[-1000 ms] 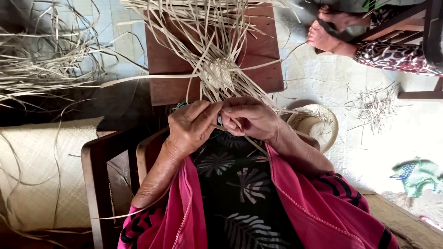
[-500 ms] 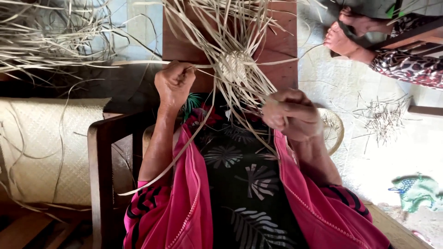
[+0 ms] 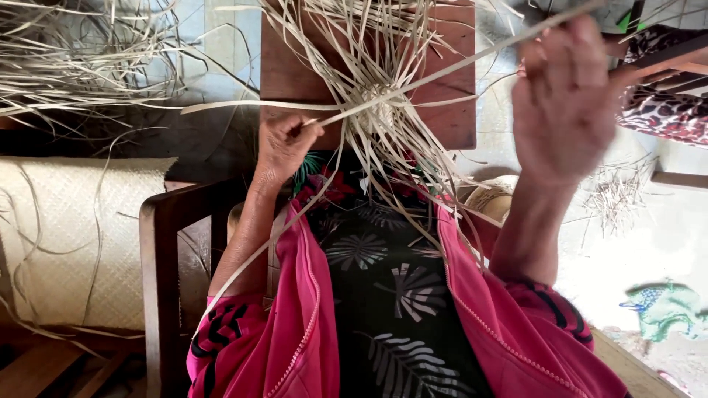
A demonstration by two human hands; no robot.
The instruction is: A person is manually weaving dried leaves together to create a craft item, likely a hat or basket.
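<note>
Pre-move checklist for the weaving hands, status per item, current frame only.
1. Left hand pinching a strip beside the woven centre: ok.
2. Right hand raised clear of the weave, drawing a long strip taut: ok, though blurred.
3. Exact grip of the right fingers on that strip: cannot tell.
4. Woven centre resting on the wooden board: ok.
5. Loose strips free of tangles where they fan over the lap: cannot tell.
6. Spare strip pile at far left, beyond the left hand: ok.
</note>
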